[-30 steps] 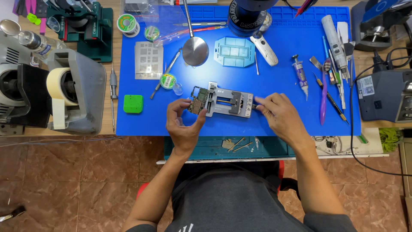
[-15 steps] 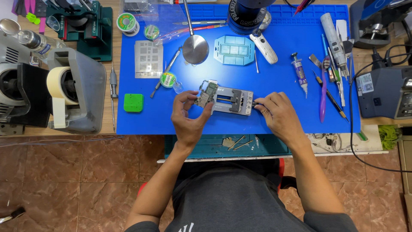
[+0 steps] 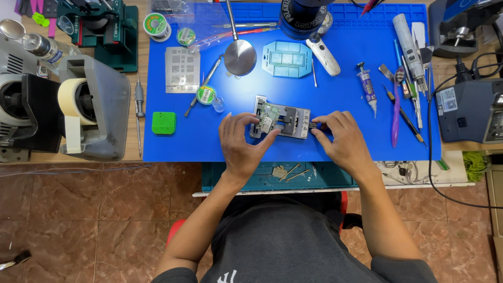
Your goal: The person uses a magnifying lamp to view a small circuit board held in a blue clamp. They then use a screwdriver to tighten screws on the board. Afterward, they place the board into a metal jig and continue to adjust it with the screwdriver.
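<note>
Blue mat (image 3: 209, 141) is covering the counter; left hand (image 3: 242, 144) fingers are pinching a circuit board (image 3: 267, 119) already seated in the metal holder (image 3: 282, 123), right hand (image 3: 340, 139) fingers pinching its three-o'clock knob, clamping seemingly unfinished.

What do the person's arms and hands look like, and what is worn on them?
Both forearms are bare, with no sleeves reaching them. The left hand and right hand wear no gloves; no rings, watch or wristband are visible. A dark grey short-sleeved shirt covers the torso.
</note>
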